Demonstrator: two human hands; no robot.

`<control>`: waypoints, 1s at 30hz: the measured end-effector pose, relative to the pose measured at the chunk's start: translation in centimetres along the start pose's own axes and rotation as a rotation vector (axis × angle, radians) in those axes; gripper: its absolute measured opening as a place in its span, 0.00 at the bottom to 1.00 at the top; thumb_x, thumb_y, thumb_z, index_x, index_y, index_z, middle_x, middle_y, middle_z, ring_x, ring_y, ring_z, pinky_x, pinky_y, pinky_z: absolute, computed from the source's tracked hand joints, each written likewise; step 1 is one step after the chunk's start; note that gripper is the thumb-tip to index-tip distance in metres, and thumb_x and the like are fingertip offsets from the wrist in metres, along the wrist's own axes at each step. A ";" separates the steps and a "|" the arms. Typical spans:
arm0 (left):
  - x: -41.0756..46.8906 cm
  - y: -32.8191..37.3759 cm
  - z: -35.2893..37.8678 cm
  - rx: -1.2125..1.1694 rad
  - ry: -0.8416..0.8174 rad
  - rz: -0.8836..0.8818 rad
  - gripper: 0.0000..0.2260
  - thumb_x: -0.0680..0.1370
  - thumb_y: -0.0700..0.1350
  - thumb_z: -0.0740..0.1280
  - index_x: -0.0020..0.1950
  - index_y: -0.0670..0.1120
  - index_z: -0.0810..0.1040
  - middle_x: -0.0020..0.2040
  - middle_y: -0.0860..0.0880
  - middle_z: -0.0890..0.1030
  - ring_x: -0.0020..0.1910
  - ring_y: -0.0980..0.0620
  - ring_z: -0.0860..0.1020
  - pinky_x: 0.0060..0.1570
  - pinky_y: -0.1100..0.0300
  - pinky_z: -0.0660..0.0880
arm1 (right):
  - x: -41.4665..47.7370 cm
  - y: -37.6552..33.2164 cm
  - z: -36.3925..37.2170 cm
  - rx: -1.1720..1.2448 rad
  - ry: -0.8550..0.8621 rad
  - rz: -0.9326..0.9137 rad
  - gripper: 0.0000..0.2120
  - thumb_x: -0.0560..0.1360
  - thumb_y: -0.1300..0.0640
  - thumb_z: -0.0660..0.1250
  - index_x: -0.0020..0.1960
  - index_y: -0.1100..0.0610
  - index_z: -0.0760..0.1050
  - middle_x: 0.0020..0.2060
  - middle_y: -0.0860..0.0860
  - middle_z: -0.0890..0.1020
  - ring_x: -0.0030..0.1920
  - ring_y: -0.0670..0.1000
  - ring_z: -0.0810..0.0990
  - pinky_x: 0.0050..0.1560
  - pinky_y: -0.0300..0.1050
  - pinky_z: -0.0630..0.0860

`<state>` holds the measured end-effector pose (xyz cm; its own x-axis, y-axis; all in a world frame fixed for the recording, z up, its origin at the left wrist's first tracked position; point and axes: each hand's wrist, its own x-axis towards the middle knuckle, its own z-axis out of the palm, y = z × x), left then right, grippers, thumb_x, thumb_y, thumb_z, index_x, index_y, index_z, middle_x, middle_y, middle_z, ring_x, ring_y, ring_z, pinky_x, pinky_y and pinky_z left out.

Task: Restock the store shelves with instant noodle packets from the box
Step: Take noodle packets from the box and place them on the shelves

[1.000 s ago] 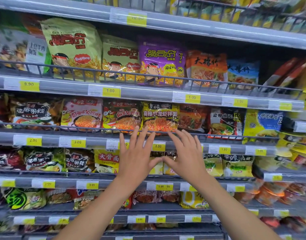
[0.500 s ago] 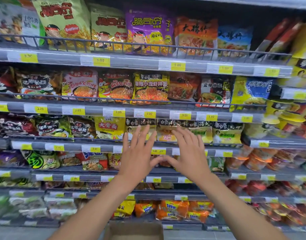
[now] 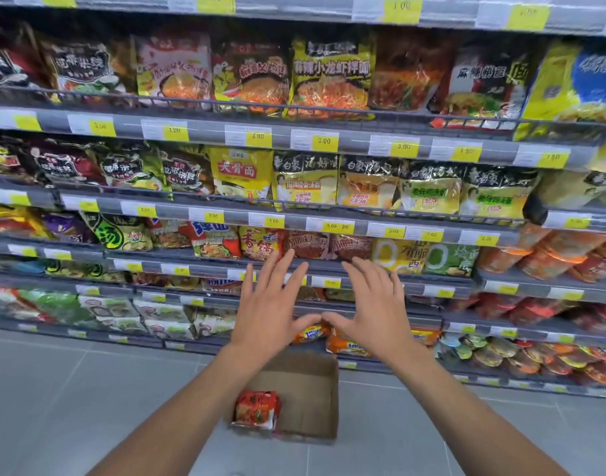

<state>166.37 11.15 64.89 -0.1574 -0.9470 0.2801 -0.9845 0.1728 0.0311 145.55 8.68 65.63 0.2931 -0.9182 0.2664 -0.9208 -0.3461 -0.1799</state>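
A cardboard box (image 3: 311, 383) stands on the floor in front of the shelves, below my hands. A red noodle packet (image 3: 256, 408) stands at its near left corner. My left hand (image 3: 270, 304) and my right hand (image 3: 373, 304) are held out side by side with fingers spread and thumbs nearly touching, holding nothing. They hover in front of the lower shelves (image 3: 329, 266), above the box. Rows of noodle packets (image 3: 329, 77) fill the shelves.
Grey tiled floor (image 3: 71, 407) stretches left and right of the box. Shelf rails with yellow price tags (image 3: 323, 142) run across the view. Cup noodles (image 3: 552, 255) are stacked on the right-hand shelves.
The view has tilted downward: the upper shelves have left the frame and the box with its red packet has come into sight. My hands keep the same spread pose.
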 end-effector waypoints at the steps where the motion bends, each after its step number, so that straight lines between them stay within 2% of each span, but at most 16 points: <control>1: -0.5 -0.4 0.6 -0.001 -0.023 -0.006 0.42 0.73 0.75 0.56 0.80 0.53 0.59 0.82 0.49 0.52 0.81 0.46 0.49 0.75 0.36 0.55 | -0.2 -0.3 0.9 0.006 -0.028 -0.002 0.45 0.68 0.26 0.64 0.78 0.48 0.59 0.77 0.47 0.62 0.78 0.53 0.59 0.77 0.64 0.54; 4: -1.9 -2.0 2.4 -0.026 -0.068 -0.032 0.42 0.72 0.77 0.51 0.80 0.54 0.60 0.82 0.50 0.54 0.81 0.46 0.51 0.75 0.36 0.55 | -0.5 -1.7 3.4 0.013 -0.091 0.004 0.45 0.68 0.26 0.64 0.77 0.48 0.61 0.76 0.48 0.63 0.78 0.53 0.60 0.77 0.64 0.55; 10: -4.6 -6.7 6.5 -0.056 -0.164 -0.076 0.42 0.70 0.73 0.64 0.79 0.55 0.60 0.82 0.50 0.54 0.81 0.47 0.50 0.77 0.38 0.51 | -1.0 -4.5 9.3 0.039 -0.202 0.027 0.46 0.66 0.26 0.66 0.77 0.48 0.62 0.75 0.46 0.65 0.76 0.51 0.62 0.76 0.64 0.55; 13: -6.0 -9.6 8.8 -0.064 -0.233 -0.079 0.41 0.72 0.72 0.63 0.80 0.55 0.57 0.82 0.50 0.52 0.81 0.46 0.49 0.77 0.37 0.52 | -1.2 -6.0 12.1 0.033 -0.293 0.051 0.45 0.67 0.26 0.65 0.77 0.47 0.60 0.75 0.46 0.64 0.76 0.51 0.61 0.77 0.63 0.54; 19: -7.7 -14.4 13.3 -0.070 -0.347 -0.054 0.40 0.74 0.69 0.65 0.80 0.52 0.60 0.81 0.47 0.56 0.80 0.43 0.55 0.75 0.36 0.58 | -2.4 -7.4 17.0 0.078 -0.464 0.125 0.45 0.70 0.28 0.62 0.79 0.47 0.55 0.77 0.46 0.59 0.78 0.52 0.56 0.79 0.62 0.47; 24: -8.7 -15.9 18.3 -0.124 -0.449 -0.102 0.38 0.74 0.66 0.68 0.79 0.52 0.62 0.79 0.47 0.62 0.76 0.43 0.64 0.70 0.45 0.67 | -3.2 -6.9 21.4 0.111 -0.559 0.188 0.45 0.68 0.28 0.64 0.78 0.45 0.55 0.76 0.42 0.60 0.77 0.49 0.56 0.79 0.55 0.46; 30: -11.0 -15.3 25.3 -0.165 -0.531 -0.151 0.36 0.73 0.61 0.72 0.76 0.51 0.64 0.76 0.47 0.66 0.69 0.44 0.69 0.61 0.46 0.74 | -4.8 -5.8 28.6 0.158 -0.672 0.222 0.43 0.68 0.28 0.65 0.76 0.47 0.60 0.73 0.44 0.66 0.74 0.50 0.63 0.77 0.57 0.54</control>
<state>181.17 12.04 37.04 -0.0758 -0.9633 -0.2574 -0.9806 0.0252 0.1944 156.90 9.56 38.35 0.2455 -0.8724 -0.4227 -0.9437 -0.1153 -0.3101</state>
